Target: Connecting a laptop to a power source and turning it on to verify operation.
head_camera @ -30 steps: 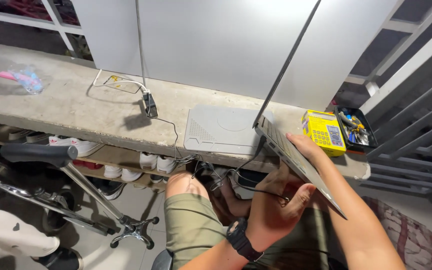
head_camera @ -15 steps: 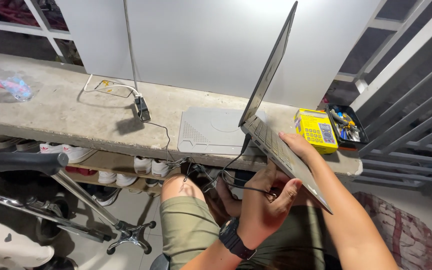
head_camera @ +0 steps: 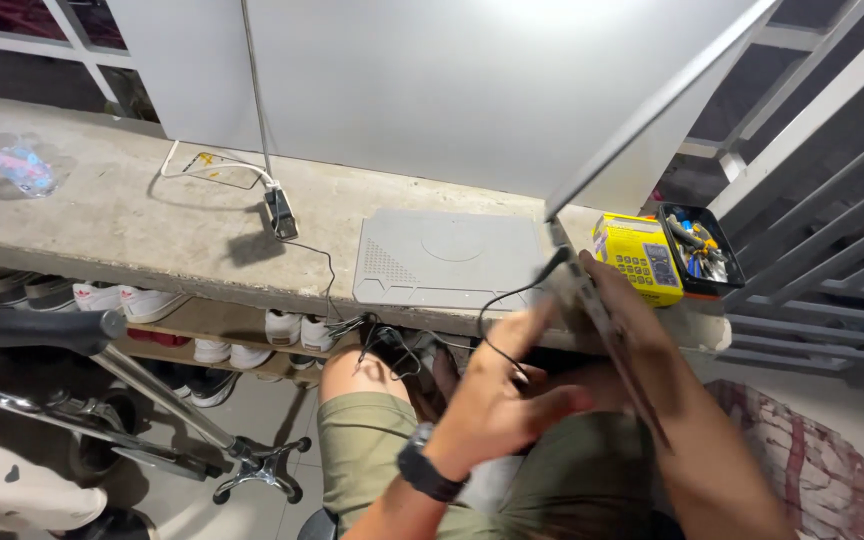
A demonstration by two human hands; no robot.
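Observation:
An open grey laptop (head_camera: 577, 275) is held edge-on above my lap, its lid rising toward the upper right. My right hand (head_camera: 642, 315) grips its base from the right side. My left hand (head_camera: 512, 390), with a dark wristwatch, is blurred by motion and sits just left of the base, its fingers by a thin black cable (head_camera: 497, 305) plugged into the laptop's near corner. Whether those fingers hold the cable is unclear. A flat grey cover panel (head_camera: 442, 260) lies on the concrete shelf (head_camera: 132, 230) just behind my hands.
A yellow box (head_camera: 637, 255) and a black tray of small tools (head_camera: 702, 250) sit at the shelf's right end. A black power adapter (head_camera: 280, 212) with white cord lies mid-shelf. Shoes (head_camera: 142, 300) line the space underneath. A metal stand (head_camera: 152, 400) is at left, railing (head_camera: 822, 230) at right.
The laptop has tilted so its lid now reaches further up and to the right. My left hand has shifted up along the base edge toward the cable. The view has moved closer.

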